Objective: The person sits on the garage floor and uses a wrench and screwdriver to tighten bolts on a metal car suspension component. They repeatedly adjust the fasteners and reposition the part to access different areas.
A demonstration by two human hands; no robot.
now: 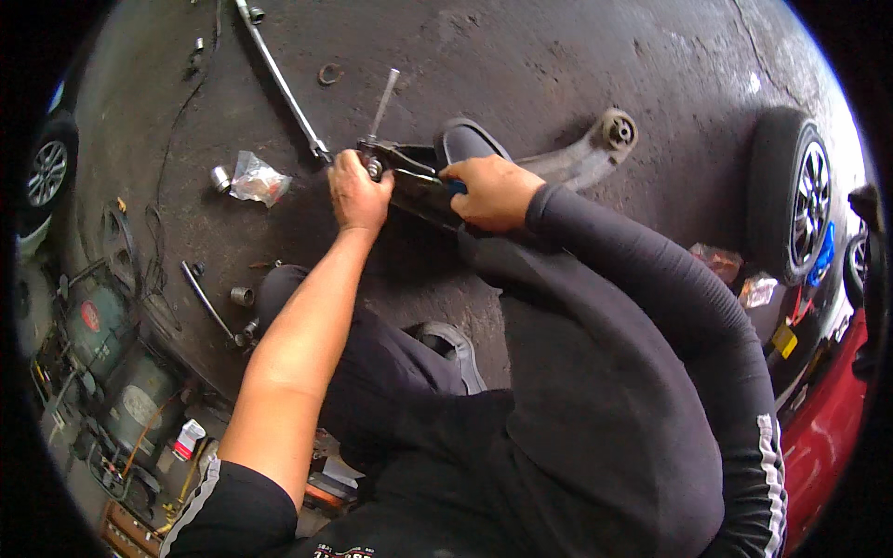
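My left hand [358, 193] is closed on the near end of a metal control arm [581, 163], beside a round silver joint [375, 168]. My right hand [488, 193] grips a blue-handled tool [456, 186] with a thin metal shaft pointing at that joint; its tip is too small to make out. A slim silver bar [384, 98] juts upward from the joint area. The arm's bushing end lies to the upper right, and its middle is partly hidden by my shoe [474, 138] and right hand.
A long breaker bar [279, 74], loose sockets [242, 297], a plastic bag [257, 181], a ring [330, 74] and another bar [206, 298] lie on the floor. Wheels [789, 195] and a red panel [828, 409] stand right; a green compressor [98, 335] and hoses are left.
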